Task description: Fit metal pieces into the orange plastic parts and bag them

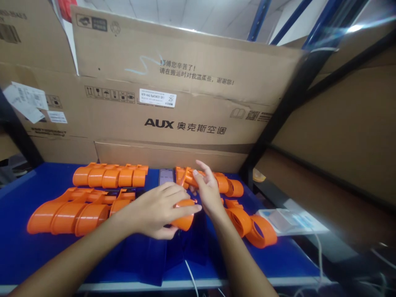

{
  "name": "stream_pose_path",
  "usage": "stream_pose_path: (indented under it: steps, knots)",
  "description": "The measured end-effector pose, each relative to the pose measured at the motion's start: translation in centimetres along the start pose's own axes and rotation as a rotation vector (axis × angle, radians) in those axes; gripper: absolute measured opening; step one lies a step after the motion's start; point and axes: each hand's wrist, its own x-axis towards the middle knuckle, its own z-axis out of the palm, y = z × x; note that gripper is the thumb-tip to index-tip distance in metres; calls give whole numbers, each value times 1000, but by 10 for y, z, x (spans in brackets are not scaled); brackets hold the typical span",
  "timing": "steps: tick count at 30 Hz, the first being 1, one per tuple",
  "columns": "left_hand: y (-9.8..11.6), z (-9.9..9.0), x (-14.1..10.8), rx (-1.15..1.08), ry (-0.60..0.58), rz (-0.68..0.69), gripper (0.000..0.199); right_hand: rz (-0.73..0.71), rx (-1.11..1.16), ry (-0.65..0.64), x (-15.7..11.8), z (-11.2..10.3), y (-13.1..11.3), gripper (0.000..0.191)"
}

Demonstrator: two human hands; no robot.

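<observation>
Rows of orange plastic clips (71, 212) lay at the left of the blue table (37, 251), a shorter row (109, 176) behind them. At centre we saw the left hand (156, 210) wrapped over one orange clip (184, 220), fingers (182, 210) curled closed upon it, its long axis running roughly left to right. The right hand (208, 192) touched that clip's far end, its fingers spread loosely, gripping nothing we could see. More orange clips (256, 229) lay to the right.

Two bare forearms are seen, no sleeve reaching below the elbows. Nothing is worn on the left hand (157, 208) or the right hand (208, 190): fingers and wrists are left uncovered, nails kept short.
</observation>
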Motion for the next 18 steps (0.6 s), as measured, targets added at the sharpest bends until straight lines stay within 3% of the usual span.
stream_pose_path:
  steps: [2,5,7,9,13,18]
  knots:
    - [-1,7,-1,-63,51,-29,81,9,25,-21,0,-1,-1,41]
    - [0,24,0,-297,270,-227,86,10,45,-3,0,0,-2,38]
    - [-1,40,2,-523,422,-417,64,13,35,3,0,1,0,38]
    - [-4,54,4,-719,486,-543,53,-15,-19,-2,0,4,1,38]
    - [-13,68,4,-934,611,-599,54,-167,-211,-22,0,9,4,36]
    - [-17,65,-4,-1123,804,-663,53,-287,-484,-61,1,-4,-2,34]
